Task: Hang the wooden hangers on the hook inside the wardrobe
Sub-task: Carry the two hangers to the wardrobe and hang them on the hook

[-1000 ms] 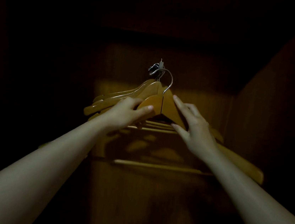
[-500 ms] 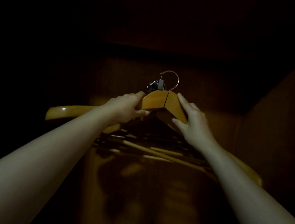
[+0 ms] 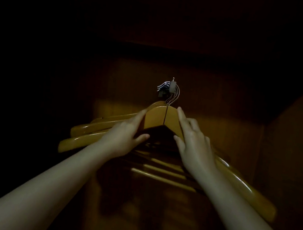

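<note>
In the dim wardrobe a small metal wall hook (image 3: 171, 86) carries the wire hooks of several wooden hangers (image 3: 90, 126), which fan out to the left and right. The front wooden hanger (image 3: 157, 118) hangs from it with its peak just below the hook. My left hand (image 3: 125, 136) pinches this hanger's left shoulder, fingers on top and thumb underneath. On the other shoulder, my right hand (image 3: 194, 145) holds it the same way, index finger stretched up along the wood. The hangers' lower bars show between my forearms.
The wardrobe's wooden back panel (image 3: 219, 113) stands right behind the hangers. A wooden side wall (image 3: 293, 151) closes in on the right. A dark shelf or ceiling edge (image 3: 173, 54) runs above the hook. The left side is too dark to make out.
Half a second ago the front hanger was held up with its wire hook above the wall hook. It has come down, and its wire hook now sits on the wall hook with the others.
</note>
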Motion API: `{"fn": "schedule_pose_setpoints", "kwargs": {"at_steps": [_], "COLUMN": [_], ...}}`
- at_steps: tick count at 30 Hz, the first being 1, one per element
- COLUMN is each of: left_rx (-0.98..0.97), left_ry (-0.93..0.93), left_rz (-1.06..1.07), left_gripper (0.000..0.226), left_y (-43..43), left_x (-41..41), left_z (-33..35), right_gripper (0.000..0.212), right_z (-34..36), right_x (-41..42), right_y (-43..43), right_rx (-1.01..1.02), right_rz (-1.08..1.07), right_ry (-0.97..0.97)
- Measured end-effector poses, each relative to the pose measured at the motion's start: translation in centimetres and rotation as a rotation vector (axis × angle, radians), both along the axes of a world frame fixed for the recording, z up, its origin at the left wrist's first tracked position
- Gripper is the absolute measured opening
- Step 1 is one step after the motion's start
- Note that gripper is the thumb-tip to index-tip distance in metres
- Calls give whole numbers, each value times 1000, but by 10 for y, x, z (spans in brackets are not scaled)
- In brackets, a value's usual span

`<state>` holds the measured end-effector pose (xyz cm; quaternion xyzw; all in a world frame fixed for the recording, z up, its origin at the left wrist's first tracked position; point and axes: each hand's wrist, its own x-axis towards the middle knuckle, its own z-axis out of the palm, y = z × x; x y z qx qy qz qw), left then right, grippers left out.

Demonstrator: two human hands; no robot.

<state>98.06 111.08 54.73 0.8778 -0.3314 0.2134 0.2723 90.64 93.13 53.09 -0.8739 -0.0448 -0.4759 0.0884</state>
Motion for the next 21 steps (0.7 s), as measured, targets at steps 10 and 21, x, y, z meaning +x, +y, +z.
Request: {"fn": "schedule_pose_setpoints", "kwargs": {"at_steps": [10,21], "left_rx": [-44,-2], "left_ry": [-207,-186], "left_rz": [220,241], "left_gripper": [53,50], "left_y": [-23,-19], "left_x": [23,15], "left_z": [-15,-8], "right_gripper": [67,66], "right_z": [-3,0], "right_x": [26,28], "right_y": [-12,-5], "right_rx": [-105,-145], "right_rz": [-133,-194], "right_ry": [-72,-53]}}
